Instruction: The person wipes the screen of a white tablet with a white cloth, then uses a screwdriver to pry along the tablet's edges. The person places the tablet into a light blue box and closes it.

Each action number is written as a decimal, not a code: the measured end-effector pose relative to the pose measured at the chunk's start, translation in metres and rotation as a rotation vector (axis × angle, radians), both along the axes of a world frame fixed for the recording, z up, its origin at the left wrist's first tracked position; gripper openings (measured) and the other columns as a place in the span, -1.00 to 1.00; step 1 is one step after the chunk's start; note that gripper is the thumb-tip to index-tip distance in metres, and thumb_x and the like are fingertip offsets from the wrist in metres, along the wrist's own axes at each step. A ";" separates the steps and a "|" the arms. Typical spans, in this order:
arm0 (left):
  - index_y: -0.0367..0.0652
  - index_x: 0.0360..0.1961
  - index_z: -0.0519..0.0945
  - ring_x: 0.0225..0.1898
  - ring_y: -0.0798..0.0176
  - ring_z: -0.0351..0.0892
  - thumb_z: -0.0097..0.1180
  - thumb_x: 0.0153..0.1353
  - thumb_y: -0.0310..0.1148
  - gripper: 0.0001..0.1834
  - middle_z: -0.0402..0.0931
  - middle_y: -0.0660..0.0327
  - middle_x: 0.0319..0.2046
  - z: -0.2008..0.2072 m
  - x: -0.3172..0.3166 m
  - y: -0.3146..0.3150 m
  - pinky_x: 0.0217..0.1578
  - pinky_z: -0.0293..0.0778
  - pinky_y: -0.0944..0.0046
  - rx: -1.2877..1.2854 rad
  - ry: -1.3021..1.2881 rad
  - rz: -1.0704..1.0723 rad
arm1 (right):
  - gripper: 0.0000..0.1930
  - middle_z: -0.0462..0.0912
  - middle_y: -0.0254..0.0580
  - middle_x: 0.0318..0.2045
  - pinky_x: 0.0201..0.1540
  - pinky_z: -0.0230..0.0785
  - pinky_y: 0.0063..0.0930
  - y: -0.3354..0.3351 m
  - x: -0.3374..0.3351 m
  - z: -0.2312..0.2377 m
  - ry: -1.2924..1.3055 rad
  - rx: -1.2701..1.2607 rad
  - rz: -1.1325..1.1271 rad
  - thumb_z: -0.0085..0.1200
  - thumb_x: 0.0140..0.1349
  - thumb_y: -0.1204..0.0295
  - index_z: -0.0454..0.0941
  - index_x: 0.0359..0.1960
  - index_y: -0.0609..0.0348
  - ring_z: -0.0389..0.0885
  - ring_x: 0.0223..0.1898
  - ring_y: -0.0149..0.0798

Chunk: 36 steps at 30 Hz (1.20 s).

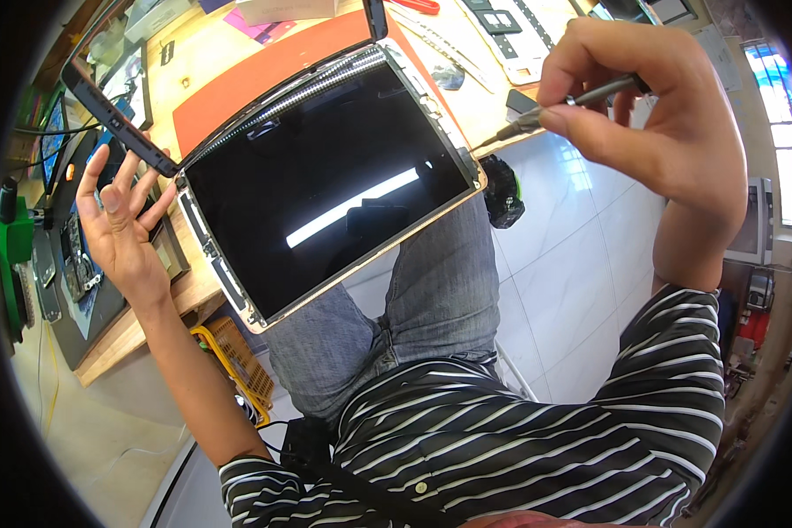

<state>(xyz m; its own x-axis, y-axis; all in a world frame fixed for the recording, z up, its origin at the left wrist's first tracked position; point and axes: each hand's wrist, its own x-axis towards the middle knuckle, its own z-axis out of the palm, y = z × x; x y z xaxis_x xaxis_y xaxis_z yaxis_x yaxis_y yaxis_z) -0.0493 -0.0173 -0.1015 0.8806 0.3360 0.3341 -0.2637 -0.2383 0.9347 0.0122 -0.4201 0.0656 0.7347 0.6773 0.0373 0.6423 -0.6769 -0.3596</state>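
Observation:
A display panel (326,176), its screen black and glossy, lies tilted over the table edge and my thighs in a thin light-coloured shell with bare metal strips along its sides. From its far side a dark narrow frame (119,119) stands up. My left hand (128,224) is at the panel's left corner beside this frame, fingers spread; whether they touch it I cannot tell. In my right hand (638,114) a slim dark screwdriver (537,119) is pinched between thumb and fingers. Its tip points at the panel's right edge, close to the near right corner.
Under the panel's far side lies an orange mat (238,79) on the wooden table (180,66). A white part with dark pads (510,40) lies at the far right. Circuit boards (79,255) rest at the left, and a yellow basket (238,356) stands below the table.

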 end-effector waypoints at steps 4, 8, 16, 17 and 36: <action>-0.32 0.50 0.08 0.15 -0.13 0.65 -0.05 0.56 -0.03 -0.26 0.45 -0.36 0.24 0.003 0.000 -0.005 -0.04 0.73 0.08 0.030 0.006 -0.003 | -0.93 0.68 -0.44 -0.44 -0.60 0.16 -0.67 -0.016 0.003 -0.011 -0.030 0.026 -0.004 0.27 0.13 0.50 0.63 -0.37 0.17 0.56 -0.47 -0.60; -0.29 0.56 -0.01 0.15 -0.11 0.66 -0.02 0.54 -0.01 -0.18 0.44 -0.35 0.25 0.002 -0.004 -0.003 -0.05 0.73 0.10 0.047 0.010 -0.001 | -0.93 0.69 -0.41 -0.42 -0.57 0.19 -0.65 -0.015 0.016 -0.018 -0.073 0.042 -0.040 0.27 0.14 0.49 0.63 -0.36 0.16 0.57 -0.46 -0.57; -0.38 0.52 0.09 0.13 -0.12 0.67 0.03 0.49 0.07 -0.13 0.45 -0.34 0.25 0.005 -0.002 -0.008 -0.09 0.75 0.10 0.031 0.026 0.010 | -0.87 0.70 -0.19 -0.48 -0.35 0.47 -0.46 0.014 0.061 -0.011 -0.153 0.020 0.038 0.28 0.16 0.39 0.66 -0.35 0.18 0.70 -0.44 -0.29; -0.42 0.51 0.09 0.11 -0.12 0.69 0.04 0.48 0.08 -0.11 0.46 -0.33 0.24 0.005 -0.003 -0.010 -0.13 0.76 0.15 0.041 0.019 0.021 | -0.87 0.70 -0.17 -0.48 -0.36 0.49 -0.45 0.014 0.069 -0.016 -0.133 0.049 0.044 0.26 0.15 0.38 0.66 -0.36 0.15 0.72 -0.44 -0.25; -0.48 0.50 0.09 0.10 -0.14 0.69 0.12 0.39 0.20 0.02 0.44 -0.40 0.23 0.009 -0.007 -0.018 -0.17 0.77 0.21 0.050 0.033 0.065 | -0.90 0.67 -0.16 -0.53 -0.36 0.50 -0.39 0.058 0.109 -0.011 -0.024 -0.094 0.121 0.20 0.12 0.45 0.66 -0.35 0.17 0.68 -0.49 -0.21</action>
<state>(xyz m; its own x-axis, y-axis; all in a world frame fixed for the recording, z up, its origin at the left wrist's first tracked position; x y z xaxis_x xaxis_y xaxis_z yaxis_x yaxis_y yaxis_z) -0.0565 -0.0351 -0.0923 0.8684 0.3767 0.3226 -0.2150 -0.3002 0.9293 0.1216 -0.3622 0.0543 0.6469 0.7625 -0.0138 0.7292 -0.6237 -0.2817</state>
